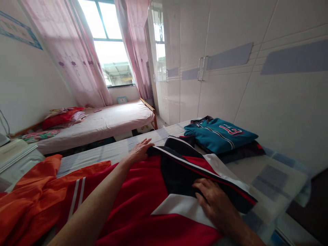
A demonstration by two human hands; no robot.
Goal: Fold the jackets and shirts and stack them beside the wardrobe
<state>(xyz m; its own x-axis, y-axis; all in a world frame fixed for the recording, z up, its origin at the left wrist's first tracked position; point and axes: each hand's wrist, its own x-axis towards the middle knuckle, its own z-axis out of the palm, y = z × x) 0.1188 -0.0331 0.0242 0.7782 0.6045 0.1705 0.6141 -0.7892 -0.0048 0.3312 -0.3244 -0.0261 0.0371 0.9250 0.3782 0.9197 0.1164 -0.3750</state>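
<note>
A red, black and white sports jacket (138, 191) lies spread in front of me on the bed, with white piping along its black part. My left hand (139, 150) rests at the jacket's far edge, its fingers stretched out over the black cloth. Lower and to the right, my right hand (215, 201) lies on the black and white panels with its fingers apart and slightly bent. Part of the jacket is hidden under my forearms. Beyond it sits a folded teal top (217, 133) with a letter patch, on top of dark clothing (243, 152).
Orange clothing (38, 188) lies at the left. The jacket is on a bed with a checked sheet (271, 181). A second bed (115, 118) with a red bundle (63, 118) stands by the window. White wardrobe doors (225, 92) line the right side.
</note>
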